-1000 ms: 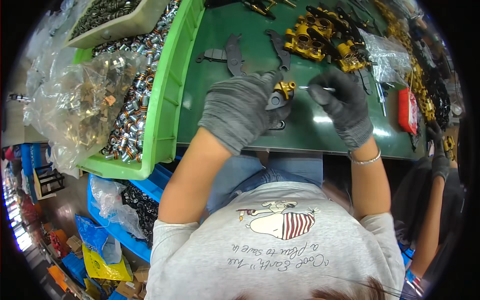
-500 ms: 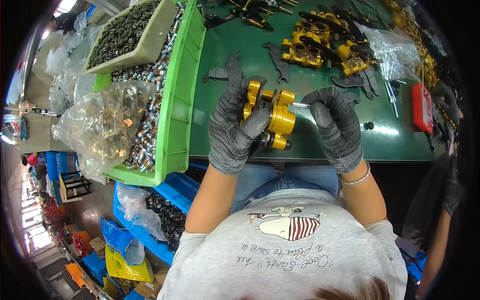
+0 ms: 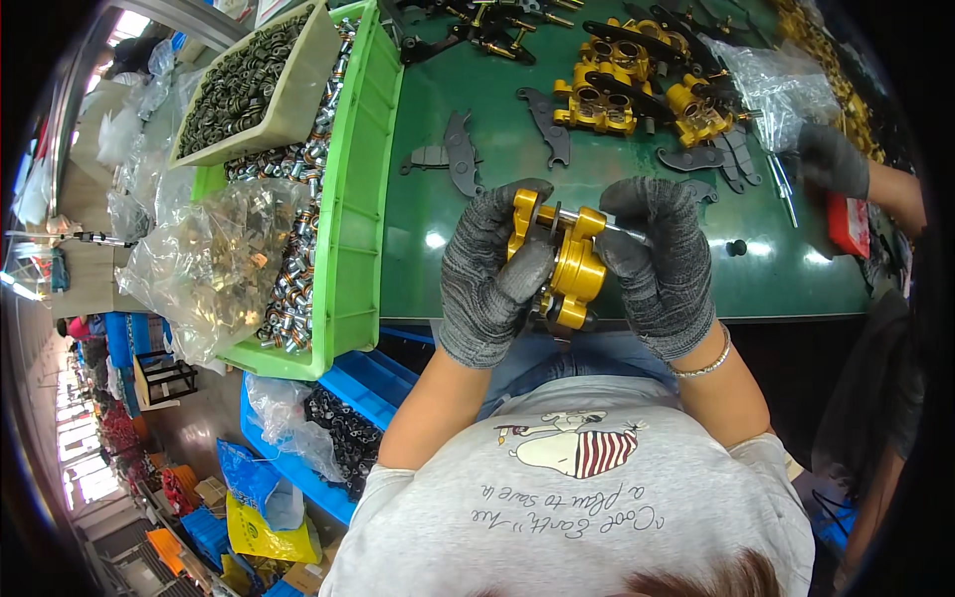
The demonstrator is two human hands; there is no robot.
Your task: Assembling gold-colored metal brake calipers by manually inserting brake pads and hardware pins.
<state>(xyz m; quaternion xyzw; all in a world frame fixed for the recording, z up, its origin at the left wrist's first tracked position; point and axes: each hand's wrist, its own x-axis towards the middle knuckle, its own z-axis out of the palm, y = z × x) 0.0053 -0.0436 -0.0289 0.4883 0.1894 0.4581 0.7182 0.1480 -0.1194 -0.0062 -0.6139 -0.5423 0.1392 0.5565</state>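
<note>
A gold brake caliper (image 3: pixel 579 271) is held just over the near edge of the green table. My left hand (image 3: pixel 489 284), in a dark grey knitted glove, grips it from the left, thumb across its side. My right hand (image 3: pixel 659 274), gloved alike, pinches the outer end of a silver pin (image 3: pixel 625 232). That pin runs through the caliper's upper lug, and its shaft shows in the gap beyond. Flat dark plates stand in the caliper's slot, partly hidden by my left thumb. Ahead on the table lie dark brake pads (image 3: pixel 463 157) and another pad (image 3: pixel 546 129).
A green crate (image 3: pixel 350 209) of metal fittings stands left, bearing a cream bin (image 3: pixel 269 124) of small rings and a plastic bag (image 3: pixel 214 269). Gold calipers (image 3: pixel 602 104) lie far ahead. At right, a co-worker's gloved hand (image 3: pixel 831 161) is near silver pins (image 3: pixel 782 189) and a red box (image 3: pixel 848 227).
The caliper has shifted right and tilted in my left hand. The pin sits deeper, with its shaft now across the gap. A co-worker's hand has reached in at the right.
</note>
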